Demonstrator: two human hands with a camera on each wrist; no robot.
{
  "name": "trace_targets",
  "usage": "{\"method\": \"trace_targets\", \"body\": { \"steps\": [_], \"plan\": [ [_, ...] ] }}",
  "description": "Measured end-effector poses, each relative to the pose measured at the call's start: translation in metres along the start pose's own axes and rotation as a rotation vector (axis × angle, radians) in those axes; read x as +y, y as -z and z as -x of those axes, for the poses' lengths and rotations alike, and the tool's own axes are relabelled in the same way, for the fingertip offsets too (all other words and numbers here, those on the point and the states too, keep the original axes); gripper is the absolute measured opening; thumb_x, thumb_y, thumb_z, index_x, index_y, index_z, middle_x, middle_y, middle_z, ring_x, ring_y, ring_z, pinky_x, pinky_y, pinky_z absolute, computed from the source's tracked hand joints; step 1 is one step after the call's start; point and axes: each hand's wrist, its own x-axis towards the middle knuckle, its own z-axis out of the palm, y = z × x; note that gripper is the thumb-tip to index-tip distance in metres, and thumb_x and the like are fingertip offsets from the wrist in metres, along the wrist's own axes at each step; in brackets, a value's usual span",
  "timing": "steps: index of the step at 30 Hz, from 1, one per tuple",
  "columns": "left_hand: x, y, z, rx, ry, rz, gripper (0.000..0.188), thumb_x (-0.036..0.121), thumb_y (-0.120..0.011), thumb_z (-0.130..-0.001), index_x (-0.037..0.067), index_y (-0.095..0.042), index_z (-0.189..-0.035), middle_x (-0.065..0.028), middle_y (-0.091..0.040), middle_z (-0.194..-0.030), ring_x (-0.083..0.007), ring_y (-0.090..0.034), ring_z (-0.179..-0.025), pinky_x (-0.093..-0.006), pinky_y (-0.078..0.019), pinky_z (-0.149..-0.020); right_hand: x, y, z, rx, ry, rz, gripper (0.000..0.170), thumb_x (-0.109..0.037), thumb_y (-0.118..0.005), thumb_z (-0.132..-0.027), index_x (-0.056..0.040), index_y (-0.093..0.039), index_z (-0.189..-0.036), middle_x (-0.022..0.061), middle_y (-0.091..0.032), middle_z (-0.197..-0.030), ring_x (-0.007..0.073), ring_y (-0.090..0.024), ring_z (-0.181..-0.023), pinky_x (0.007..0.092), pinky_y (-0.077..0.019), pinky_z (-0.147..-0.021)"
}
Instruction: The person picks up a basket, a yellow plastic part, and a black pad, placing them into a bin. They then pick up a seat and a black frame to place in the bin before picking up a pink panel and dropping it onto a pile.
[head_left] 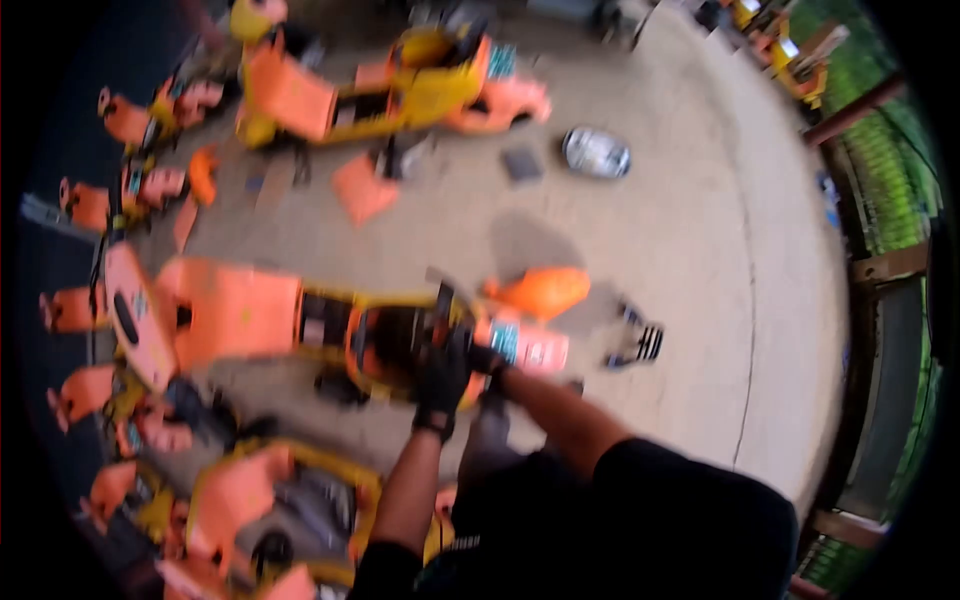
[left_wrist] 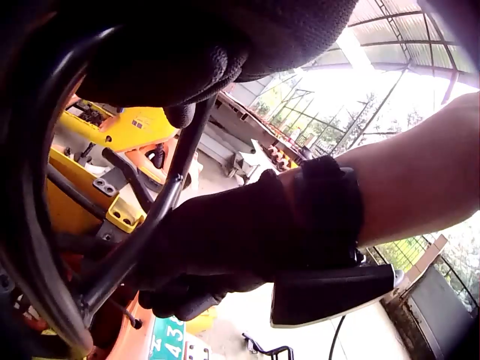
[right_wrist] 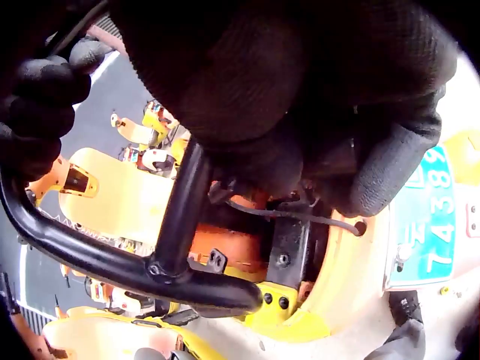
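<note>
An orange-and-yellow scooter (head_left: 235, 310) lies across the head view, with a black tubular rail (right_wrist: 90, 251) over its rear. My left hand (head_left: 442, 380), in a dark glove, grips this rail; its curled fingers (right_wrist: 45, 112) show at the left of the right wrist view. My right hand (head_left: 485, 362), also gloved, is in among the parts at the scooter's tail, beside a thin black cable (right_wrist: 315, 217). Its fingers bend down by the rail's crossbar, and I cannot tell what they hold. A green number plate (right_wrist: 426, 225) is fixed to the tail next to that hand.
Another orange-and-yellow scooter (head_left: 420, 95) stands beyond, and several more line the left side. On the concrete floor (head_left: 680, 250) lie an orange panel (head_left: 545, 290), a black tubular bracket (head_left: 645, 342), a flat orange piece (head_left: 362, 190) and a shiny silver oval item (head_left: 596, 152).
</note>
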Motion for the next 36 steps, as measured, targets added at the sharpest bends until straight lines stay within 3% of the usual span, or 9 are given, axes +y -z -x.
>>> {"method": "trace_targets", "body": {
  "steps": [6, 9, 14, 18, 24, 30, 32, 34, 36],
  "plan": [
    [0.044, 0.036, -0.017, -0.071, 0.332, 0.111, 0.037, 0.033, -0.045, -0.087, 0.004, -0.05, -0.111, -0.0201, -0.057, -0.095, -0.0356, -0.055, -0.088, -0.0415, -0.0447, -0.071, 0.002, 0.016, 0.035, -0.404, 0.215, 0.555, 0.014, -0.004, -0.047, -0.079, -0.0075, -0.055, -0.09, 0.0057, -0.053, -0.085, 0.0167, -0.052, -0.082, 0.0256, -0.0421, -0.074],
    [0.027, 0.036, -0.02, 0.042, 0.371, 0.158, 0.042, 0.033, -0.045, -0.087, 0.0, -0.049, -0.114, -0.0228, -0.052, -0.109, -0.0369, -0.049, -0.103, -0.0391, -0.0411, -0.084, -0.012, 0.018, 0.053, -0.111, -0.273, -0.727, 0.008, -0.003, -0.049, -0.076, -0.0049, -0.053, -0.083, 0.005, -0.053, -0.077, 0.0186, -0.053, -0.073, 0.0268, -0.0433, -0.071],
    [0.028, 0.036, -0.007, -0.072, 0.454, 0.0, 0.042, 0.031, -0.044, -0.087, 0.002, -0.046, -0.118, -0.0234, -0.051, -0.112, -0.0387, -0.048, -0.104, -0.0404, -0.041, -0.085, -0.014, 0.026, 0.083, 0.029, -0.157, -0.835, 0.018, -0.023, -0.051, -0.078, -0.006, -0.057, -0.079, 0.0033, -0.051, -0.066, 0.0155, -0.049, -0.056, 0.0259, -0.0393, -0.05],
    [0.051, 0.014, 0.003, -0.018, 0.383, -0.032, 0.04, 0.032, -0.045, -0.087, 0.003, -0.047, -0.115, -0.0225, -0.051, -0.112, -0.0381, -0.051, -0.099, -0.0408, -0.0451, -0.077, -0.021, 0.018, 0.094, 0.104, -0.591, -1.491, 0.035, -0.042, -0.045, -0.085, -0.0101, -0.055, -0.073, -0.0007, -0.043, -0.051, 0.0104, -0.037, -0.039, 0.0233, -0.0296, -0.037],
    [0.066, 0.017, 0.012, -0.041, 0.189, -0.343, 0.032, 0.03, -0.048, -0.086, 0.016, -0.046, -0.115, -0.0159, -0.057, -0.09, -0.0336, -0.058, -0.073, -0.0412, -0.047, -0.059, -0.024, 0.024, 0.074, 0.075, -0.487, -1.268, 0.042, -0.046, -0.04, -0.085, -0.0094, -0.054, -0.07, 0.0022, -0.047, -0.054, 0.0121, -0.042, -0.042, 0.0238, -0.0321, -0.039],
    [0.062, -0.003, -0.009, -0.048, 0.503, -0.186, 0.043, 0.043, -0.04, -0.086, 0.002, -0.051, -0.094, -0.0252, -0.058, -0.085, -0.043, -0.054, -0.081, -0.048, -0.0428, -0.067, 0.008, 0.013, 0.048, -0.036, -0.392, -1.055, 0.036, -0.035, -0.043, -0.083, -0.0026, -0.054, -0.07, 0.0087, -0.053, -0.056, 0.0204, -0.053, -0.048, 0.0314, -0.0404, -0.043],
    [0.065, -0.007, -0.018, -0.053, 0.316, -0.134, 0.042, 0.04, -0.042, -0.086, 0.001, -0.05, -0.1, -0.026, -0.056, -0.092, -0.0429, -0.052, -0.087, -0.0481, -0.0417, -0.071, 0.025, -0.006, 0.048, 0.134, 0.161, -0.082, 0.033, -0.032, -0.048, -0.08, -0.0017, -0.054, -0.069, 0.0104, -0.055, -0.057, 0.0223, -0.055, -0.049, 0.0317, -0.0428, -0.045],
    [0.053, -0.022, -0.017, -0.072, 0.286, -0.135, 0.042, 0.038, -0.044, -0.085, 0.001, -0.049, -0.104, -0.0268, -0.054, -0.098, -0.0426, -0.05, -0.093, -0.0481, -0.0404, -0.075, 0.023, -0.03, 0.048, -0.114, -0.344, -0.938, 0.03, -0.03, -0.051, -0.078, -0.0014, -0.053, -0.07, 0.0127, -0.058, -0.06, 0.0236, -0.057, -0.051, 0.032, -0.0447, -0.047],
    [0.056, -0.032, -0.02, 0.086, 0.45, -0.117, 0.041, 0.039, -0.046, -0.084, 0.001, -0.051, -0.099, -0.0258, -0.056, -0.091, -0.0434, -0.052, -0.088, -0.0487, -0.0412, -0.072, 0.027, -0.052, 0.045, 0.047, -0.368, -0.874, 0.03, -0.031, -0.049, -0.078, -0.0008, -0.052, -0.073, 0.0139, -0.059, -0.063, 0.024, -0.059, -0.054, 0.0323, -0.0454, -0.048]
  ]
}}
